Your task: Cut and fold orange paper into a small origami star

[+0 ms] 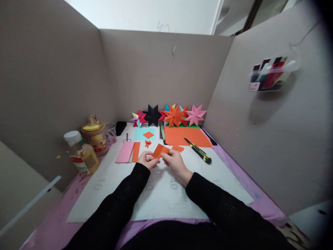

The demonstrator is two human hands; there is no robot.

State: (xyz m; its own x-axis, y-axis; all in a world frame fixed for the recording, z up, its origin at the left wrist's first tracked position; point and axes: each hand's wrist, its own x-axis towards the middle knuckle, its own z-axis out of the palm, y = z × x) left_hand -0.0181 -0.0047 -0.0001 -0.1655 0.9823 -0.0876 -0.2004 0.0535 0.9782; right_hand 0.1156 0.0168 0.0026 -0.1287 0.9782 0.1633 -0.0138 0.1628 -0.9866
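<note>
Between my two hands is a small orange paper piece [158, 151] with a crease down it, held just above the white mat [161, 205]. My left hand [147, 159] pinches its left lower side, and my right hand [175, 161] grips its right end between thumb and fingers. Right behind the hands lie small orange paper strips [178, 148] and a little folded orange piece [148, 143]. An orange diamond of paper [148, 135] rests on a light blue sheet [137, 134].
Pink and orange paper strips [125, 152] and scissors [127, 138] lie left. A yellow-black utility knife [199, 151] lies right, by orange sheets [187, 136]. Folded paper stars [174, 115] line the back wall. A glue bottle [84, 158] and a lidded jar [94, 137] stand left.
</note>
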